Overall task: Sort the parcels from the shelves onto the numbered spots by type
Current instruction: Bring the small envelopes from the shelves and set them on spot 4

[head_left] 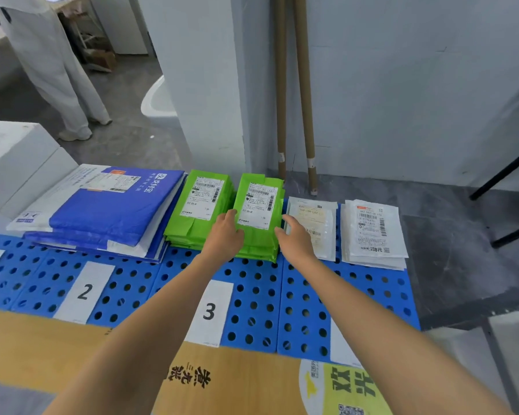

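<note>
Blue-and-white parcels (108, 211) lie stacked flat at centre left. Mid-frame, the left green stack (200, 208) sits beside the right green stack (259, 217). Further right lie the inner white stack (315, 226) and the outer white stack (372, 232).

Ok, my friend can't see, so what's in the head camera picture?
Two hands flank the right stack of green parcels on a blue holed mat: left hand touching its left edge, right hand beside it. Blue parcels lie left, white parcels right.
</note>
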